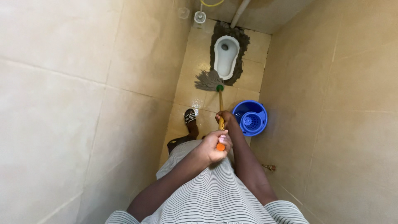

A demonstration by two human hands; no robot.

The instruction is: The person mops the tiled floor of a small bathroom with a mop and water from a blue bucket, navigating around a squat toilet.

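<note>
I hold a mop with a yellow wooden handle [221, 101] in both hands. My left hand [213, 146] grips the top by its orange end cap. My right hand [225, 117] grips the shaft lower down. The grey string mop head [208, 80] rests on the wet tiled floor, touching the left side of a white squat toilet pan [226, 56] set in dark cement.
A blue mop bucket [250, 118] with a wringer basket stands at the right, by the wall. Beige tiled walls close in on both sides. My sandalled foot [190, 116] is on the floor at the left. A white pipe [240, 12] runs at the back.
</note>
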